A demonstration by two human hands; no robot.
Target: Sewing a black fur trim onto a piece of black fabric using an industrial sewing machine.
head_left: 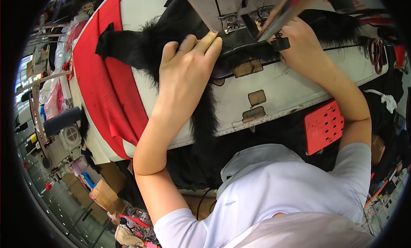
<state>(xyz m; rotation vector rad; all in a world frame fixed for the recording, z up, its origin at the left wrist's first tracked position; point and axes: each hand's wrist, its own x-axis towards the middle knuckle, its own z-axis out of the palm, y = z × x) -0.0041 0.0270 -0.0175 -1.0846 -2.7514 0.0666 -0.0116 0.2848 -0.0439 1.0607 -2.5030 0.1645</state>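
A black garment piece with furry trim lies under the pale sewing machine head. My left hand presses it down just left of the metal presser foot area, thumb and fingers closed on the cloth. Right of the machine head, my right hand is curled at the fabric edge beside a small black machine part; the machine partly hides its fingertips. A dark piped edge runs between both hands. From below my left wrist a furry black strip hangs over the table's front edge.
The white sewing table has a measuring tape along its front edge and brownish taped patches. Folded red cloth covers its left end. A red perforated plate sits below the edge at right. Another machine and a cardboard box stand left.
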